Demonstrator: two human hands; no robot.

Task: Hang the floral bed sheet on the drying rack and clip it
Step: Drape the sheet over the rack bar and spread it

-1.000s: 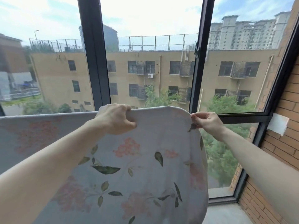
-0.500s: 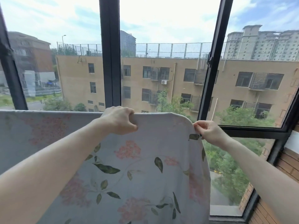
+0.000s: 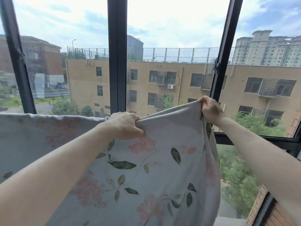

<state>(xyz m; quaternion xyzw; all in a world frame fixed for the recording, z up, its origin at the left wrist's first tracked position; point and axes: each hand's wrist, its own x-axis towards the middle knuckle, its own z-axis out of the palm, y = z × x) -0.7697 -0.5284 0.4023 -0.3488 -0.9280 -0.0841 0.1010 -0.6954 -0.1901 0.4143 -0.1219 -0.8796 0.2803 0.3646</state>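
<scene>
the floral bed sheet [image 3: 146, 168] hangs in front of the window frame [image 3: 117, 54], spread across the lower half of the view. its top edge runs level on the left of the central window post, then rises to the right of that post toward the raised corner. whatever carries the sheet is covered by the cloth and cannot be made out.

the left hand [image 3: 125, 125] is positioned just below and in line with the central window post. its fingers are curled round a gathered fold of the sheet's top edge, clenched on the fabric, knuckles up.

the right hand [image 3: 210, 109] is positioned to the right of that post, just beside the slanted right-hand post of the window frame, and higher than the left hand. its fingers pinch the sheet's upper right corner. the fabric is stretched in a straight sloping line between the two hands.

below the right hand the sheet's side edge drops freely, folded slightly on itself. the print shows pink blossoms and dark green leaves on a pale ground.

beyond the window frame stands a tan building [image 3: 179, 82], with trees [image 3: 244, 168] below it.
</scene>
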